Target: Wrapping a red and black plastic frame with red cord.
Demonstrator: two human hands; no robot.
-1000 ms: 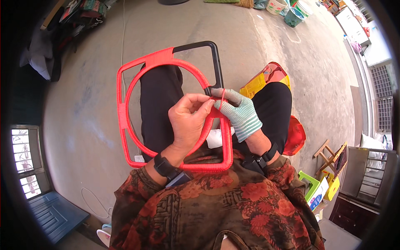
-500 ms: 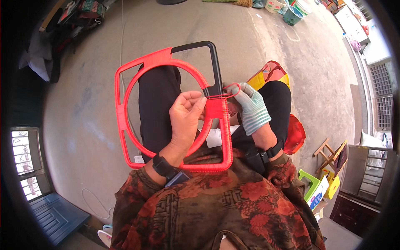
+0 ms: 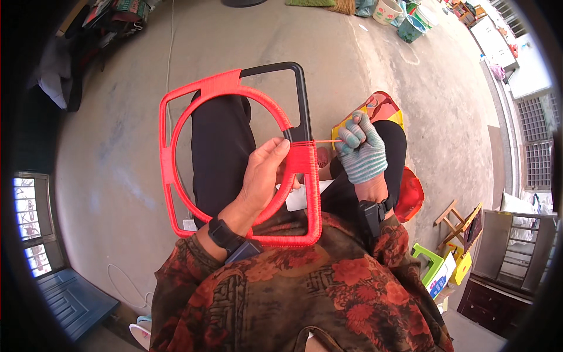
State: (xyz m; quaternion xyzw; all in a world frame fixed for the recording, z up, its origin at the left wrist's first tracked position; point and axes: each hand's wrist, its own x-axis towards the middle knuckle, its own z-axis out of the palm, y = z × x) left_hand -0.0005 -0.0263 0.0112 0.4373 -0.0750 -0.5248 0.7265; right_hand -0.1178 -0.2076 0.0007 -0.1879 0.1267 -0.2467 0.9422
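A black frame (image 3: 304, 97), square with a ring inside it, rests across my lap. Red cord wrapping (image 3: 166, 124) covers most of it; its upper right corner and a piece at the ring's right side are bare black. My left hand (image 3: 262, 169), ungloved, is closed on the frame, its thumb at the joint where the wrapping ends. To the right, my right hand (image 3: 362, 149), in a green and white striped glove, is closed in a fist round the red cord (image 3: 327, 141). The cord runs taut from the frame's right bar to that fist.
Beyond my right knee lies a red and yellow bag (image 3: 384, 105). A red item (image 3: 410, 195) is beside my right thigh. A green stool (image 3: 426, 261) and a wooden folding rack (image 3: 460, 226) stand at the right. Buckets (image 3: 410, 28) and brooms (image 3: 341, 4) are at the far side.
My right hand has moved right, away from the frame, and closed into a fist. The loose loop of cord is now drawn into a straight line. My left hand stays on the frame.
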